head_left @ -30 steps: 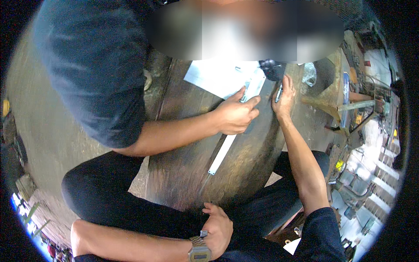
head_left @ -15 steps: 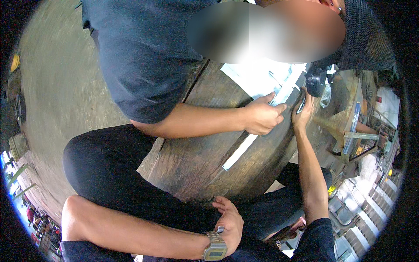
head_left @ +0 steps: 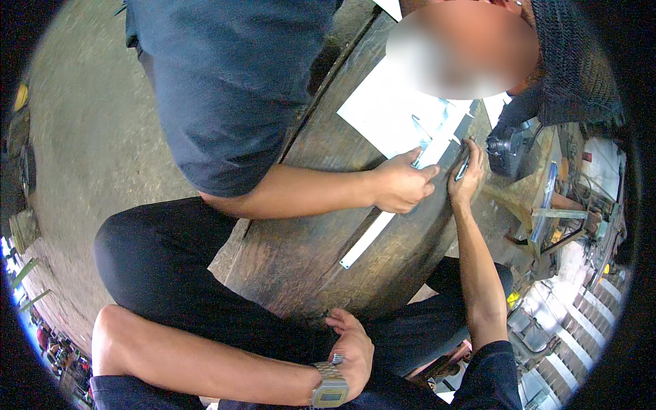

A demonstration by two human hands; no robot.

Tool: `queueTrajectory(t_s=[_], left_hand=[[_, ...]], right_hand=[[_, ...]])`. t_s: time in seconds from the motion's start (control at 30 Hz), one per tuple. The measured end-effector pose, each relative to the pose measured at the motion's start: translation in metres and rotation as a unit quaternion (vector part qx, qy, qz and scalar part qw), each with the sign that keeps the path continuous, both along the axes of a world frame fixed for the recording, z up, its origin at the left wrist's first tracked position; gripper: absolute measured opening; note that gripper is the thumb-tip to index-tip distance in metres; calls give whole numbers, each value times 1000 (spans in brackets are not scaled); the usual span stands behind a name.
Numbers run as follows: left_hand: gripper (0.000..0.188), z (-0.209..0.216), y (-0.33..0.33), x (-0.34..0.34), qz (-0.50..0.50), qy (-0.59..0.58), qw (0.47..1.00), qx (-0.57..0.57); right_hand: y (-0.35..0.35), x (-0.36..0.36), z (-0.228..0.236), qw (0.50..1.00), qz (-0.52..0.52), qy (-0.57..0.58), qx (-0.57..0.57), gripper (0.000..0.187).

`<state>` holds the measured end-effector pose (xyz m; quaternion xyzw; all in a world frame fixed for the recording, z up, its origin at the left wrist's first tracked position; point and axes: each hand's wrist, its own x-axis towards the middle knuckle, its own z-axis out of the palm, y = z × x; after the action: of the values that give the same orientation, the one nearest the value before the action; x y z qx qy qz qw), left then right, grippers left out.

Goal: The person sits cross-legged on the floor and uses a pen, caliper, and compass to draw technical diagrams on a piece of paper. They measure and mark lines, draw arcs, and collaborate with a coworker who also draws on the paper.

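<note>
My right hand [head_left: 467,176] reaches over the right side of a dark wooden board [head_left: 273,266], its fingers closed around a pen [head_left: 462,168]. Left of it, a co-worker's hand [head_left: 403,183] grips a long silvery caliper [head_left: 367,239], whose jaws lie toward the white paper [head_left: 383,113]. My left hand [head_left: 352,352], below a metal wristwatch [head_left: 330,391], rests by my lap at the board's near edge with fingers bent inward. A small silvery piece shows at its palm; what it belongs to is hidden.
The co-worker's dark sleeve [head_left: 232,102] and bent head fill the far side. To the right stand a black device [head_left: 507,147] and a metal frame [head_left: 557,213]. Concrete floor [head_left: 89,137] stretches along the left.
The co-worker's head has shifted right and uncovers more of the paper. The black device shows more fully. Both of my hands keep nearly the same place and hold.
</note>
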<state>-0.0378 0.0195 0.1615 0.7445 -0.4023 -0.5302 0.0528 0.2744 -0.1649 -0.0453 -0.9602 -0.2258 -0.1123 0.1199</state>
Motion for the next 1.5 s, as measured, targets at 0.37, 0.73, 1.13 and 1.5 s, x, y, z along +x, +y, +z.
queueTrajectory(t_s=[0.37, 0.73, 1.13, 1.5], left_hand=[[42, 5, 11, 8, 3, 3, 1000, -20], [42, 6, 10, 9, -5, 7, 1000, -9], [39, 4, 4, -1, 29, 5, 999, -15], [49, 5, -6, -28, 46, -83, 993, 63]], right_hand=[[-21, 2, -28, 999, -37, -9, -18, 54], [-12, 1, -14, 997, 60, -41, 16, 53], [0, -3, -2, 1000, 4, -5, 8, 47], [-2, 4, -2, 999, 21, 13, 40, 65]])
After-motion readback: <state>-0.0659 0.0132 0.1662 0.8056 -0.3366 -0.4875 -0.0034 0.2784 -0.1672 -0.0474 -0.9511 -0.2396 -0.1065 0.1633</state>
